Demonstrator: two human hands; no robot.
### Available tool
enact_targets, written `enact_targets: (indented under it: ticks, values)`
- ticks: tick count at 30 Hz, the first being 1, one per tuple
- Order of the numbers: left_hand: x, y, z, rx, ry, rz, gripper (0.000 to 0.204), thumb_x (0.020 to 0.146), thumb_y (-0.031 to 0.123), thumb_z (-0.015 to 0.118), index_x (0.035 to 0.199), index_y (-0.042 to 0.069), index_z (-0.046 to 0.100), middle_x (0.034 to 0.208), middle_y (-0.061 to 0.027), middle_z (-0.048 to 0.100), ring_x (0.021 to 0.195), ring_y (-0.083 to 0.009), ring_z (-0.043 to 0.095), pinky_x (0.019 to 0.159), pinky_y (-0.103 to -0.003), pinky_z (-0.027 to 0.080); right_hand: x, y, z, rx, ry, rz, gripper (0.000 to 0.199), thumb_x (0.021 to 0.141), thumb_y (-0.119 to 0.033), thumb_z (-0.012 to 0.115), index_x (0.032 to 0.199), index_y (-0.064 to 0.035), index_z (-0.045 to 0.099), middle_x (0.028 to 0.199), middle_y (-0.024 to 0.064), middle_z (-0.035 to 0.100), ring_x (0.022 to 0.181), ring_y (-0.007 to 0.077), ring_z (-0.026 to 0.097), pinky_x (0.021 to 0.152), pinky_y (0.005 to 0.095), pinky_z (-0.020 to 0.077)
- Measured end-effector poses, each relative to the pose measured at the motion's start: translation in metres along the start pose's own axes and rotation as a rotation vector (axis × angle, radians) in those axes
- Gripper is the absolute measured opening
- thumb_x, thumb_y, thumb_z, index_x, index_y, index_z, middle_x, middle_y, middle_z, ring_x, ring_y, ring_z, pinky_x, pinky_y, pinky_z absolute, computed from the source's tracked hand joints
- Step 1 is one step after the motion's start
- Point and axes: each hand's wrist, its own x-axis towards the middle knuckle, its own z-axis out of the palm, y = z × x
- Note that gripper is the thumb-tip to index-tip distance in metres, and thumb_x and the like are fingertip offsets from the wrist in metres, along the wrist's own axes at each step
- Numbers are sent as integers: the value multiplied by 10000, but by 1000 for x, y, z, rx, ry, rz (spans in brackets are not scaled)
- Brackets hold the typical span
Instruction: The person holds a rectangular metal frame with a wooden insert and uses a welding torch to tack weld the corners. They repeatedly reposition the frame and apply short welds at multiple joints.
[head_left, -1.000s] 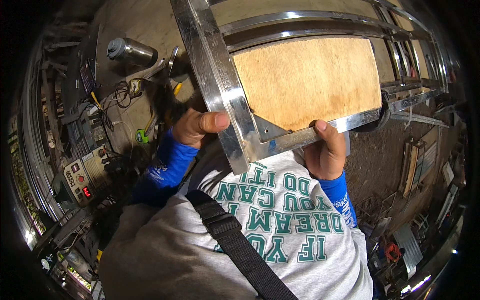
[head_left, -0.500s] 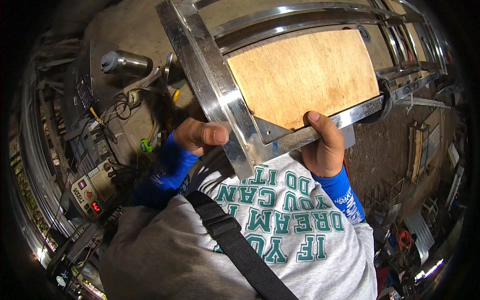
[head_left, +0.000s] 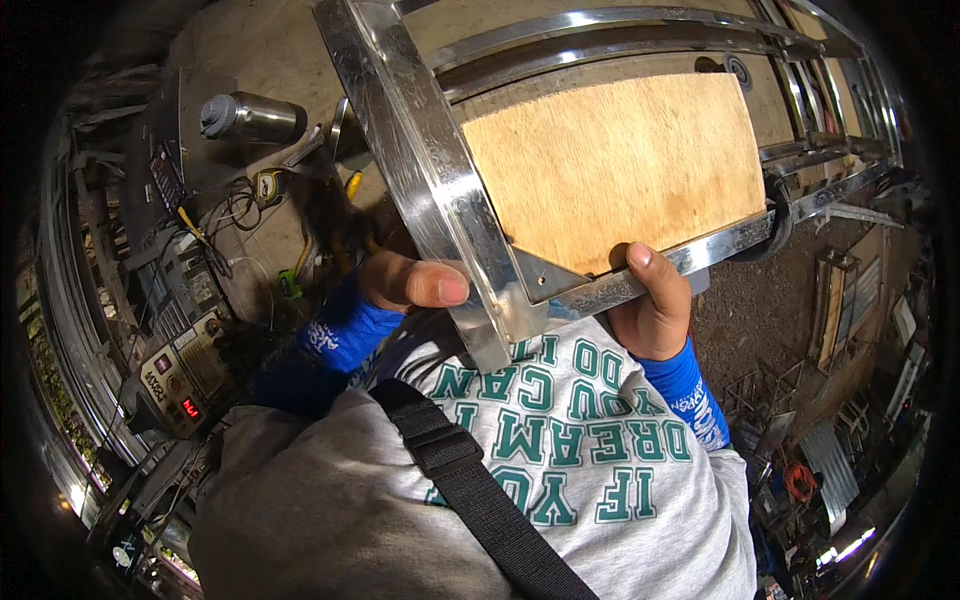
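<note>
A single view is given — taken from a wide fisheye camera worn on the head and aimed steeply down along the person's own chest. The grey shirt fills the lower middle at very close range, crossed by a black strap. The left hand (head_left: 405, 283) and right hand (head_left: 655, 310) are seen just beyond it, both on a shiny metal frame (head_left: 430, 170) that spans the upper half. Straight bars are bent toward the rim, and the workshop floor is pushed out to the dark corners — no second view is offered for overlap.
</note>
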Motion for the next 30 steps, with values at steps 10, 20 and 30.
enact_targets:
  ticks: [10,20,30]
  values:
    - [0,4,2,42,-10,-2,983,770,550,855,1503,21,470,1445,-160,590,1312,-311,583,1130,-460,458,-3,-4,13,-144,3,-85,310,888,-133,705,1140,0,584,890,55,620,833,174,589,803,346,480]
    - [15,-13,-39,-332,74,33,877,897,582,722,1515,21,454,1476,-173,570,1345,-321,556,1146,-487,443,14,-20,14,-104,-10,-101,447,848,-28,687,1281,22,587,1148,103,676,1046,225,651,948,367,502]
    - [148,162,8,1196,292,581,531,932,251,772,1309,-70,581,1230,-173,689,1098,-223,676,934,-367,551,31,-42,20,-104,-7,-79,495,842,-18,688,1323,18,575,1188,103,678,1092,218,650,974,353,500]
